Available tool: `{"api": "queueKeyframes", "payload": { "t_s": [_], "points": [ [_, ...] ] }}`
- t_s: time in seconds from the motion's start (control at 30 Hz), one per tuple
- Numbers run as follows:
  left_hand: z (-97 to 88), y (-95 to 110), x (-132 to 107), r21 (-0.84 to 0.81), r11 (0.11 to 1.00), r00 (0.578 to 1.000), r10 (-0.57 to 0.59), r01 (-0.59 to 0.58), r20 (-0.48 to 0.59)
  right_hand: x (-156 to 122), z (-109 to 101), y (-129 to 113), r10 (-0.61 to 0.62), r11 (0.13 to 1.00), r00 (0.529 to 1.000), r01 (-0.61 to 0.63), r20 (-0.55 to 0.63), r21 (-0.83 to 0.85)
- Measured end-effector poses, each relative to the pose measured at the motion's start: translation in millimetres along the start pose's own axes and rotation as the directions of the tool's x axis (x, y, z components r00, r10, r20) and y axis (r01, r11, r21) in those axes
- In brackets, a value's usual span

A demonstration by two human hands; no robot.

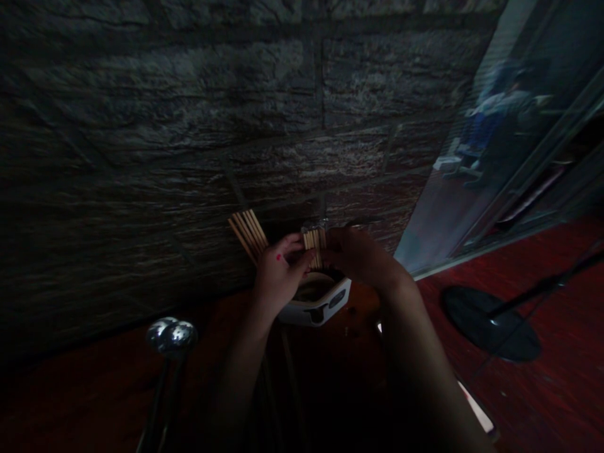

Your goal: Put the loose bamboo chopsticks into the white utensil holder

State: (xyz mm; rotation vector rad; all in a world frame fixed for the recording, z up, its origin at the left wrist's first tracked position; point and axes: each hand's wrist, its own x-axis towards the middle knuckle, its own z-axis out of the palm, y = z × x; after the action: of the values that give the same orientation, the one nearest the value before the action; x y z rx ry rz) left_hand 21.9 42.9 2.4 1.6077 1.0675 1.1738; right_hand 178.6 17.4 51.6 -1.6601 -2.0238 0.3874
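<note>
A bundle of thin wooden sticks [313, 242], with clear plastic at its top, stands upright between my two hands. My left hand [277, 277] is closed on its left side, thumb across the front. From the right, my right hand [361, 257] grips the same bundle, its fingertips partly in shadow. Just below the hands sits a white angular container [333, 305] with dark patches on its side; its inside is too dark to make out. Several longer wooden sticks [250, 231] lean to the left behind my left hand.
A rough stone-block wall [189, 126] rises right behind the tabletop. Two shiny round-headed metal utensils [177, 338] lie at left. On the right are a glass panel [438, 189] with a person's reflection or figure, a round black stand base [491, 322] and a phone-like object [477, 410].
</note>
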Motion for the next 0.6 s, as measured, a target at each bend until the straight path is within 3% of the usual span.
{"api": "queueKeyframes", "payload": {
  "t_s": [0.4,0.6],
  "points": [
    [-4.2,2.6,1.0,0.012,0.999,0.999,0.039,-0.039,0.011,-1.7,-2.5,-2.9,0.068,0.997,0.997,-0.068,0.022,0.025],
    [-5.0,1.0,0.9,0.068,0.997,0.999,0.039,-0.037,-0.035,-2.9,-1.1,-2.6,0.007,0.995,1.0,-0.007,0.001,0.099]
  ]
}}
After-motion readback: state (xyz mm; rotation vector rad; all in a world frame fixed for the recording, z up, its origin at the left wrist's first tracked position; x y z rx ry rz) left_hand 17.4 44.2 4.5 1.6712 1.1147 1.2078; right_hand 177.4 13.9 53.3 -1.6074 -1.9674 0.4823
